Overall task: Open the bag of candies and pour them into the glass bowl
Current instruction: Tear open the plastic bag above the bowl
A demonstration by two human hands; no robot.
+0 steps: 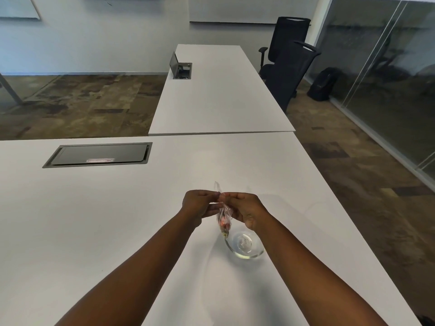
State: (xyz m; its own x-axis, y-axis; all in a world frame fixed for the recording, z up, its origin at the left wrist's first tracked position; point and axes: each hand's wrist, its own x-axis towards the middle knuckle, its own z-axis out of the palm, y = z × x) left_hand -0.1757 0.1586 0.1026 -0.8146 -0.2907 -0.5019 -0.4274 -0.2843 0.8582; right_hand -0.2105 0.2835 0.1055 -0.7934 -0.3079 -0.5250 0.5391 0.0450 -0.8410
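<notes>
A small clear plastic bag of candies (224, 221) hangs between my two hands above the white table (117, 220); red and pale candies sit bunched in its lower end. My left hand (200, 204) pinches the bag's top from the left, and my right hand (247, 209) pinches the same top from the right, fingertips almost touching. The glass bowl (244, 244) stands on the table just below and slightly right of the bag, partly behind my right wrist. The bowl looks empty.
A closed black cable hatch (98, 154) is set into the table at the far left. A second white table (219, 95) adjoins at the back, with black office chairs (287, 67) beside it. The table edge and floor run along the right.
</notes>
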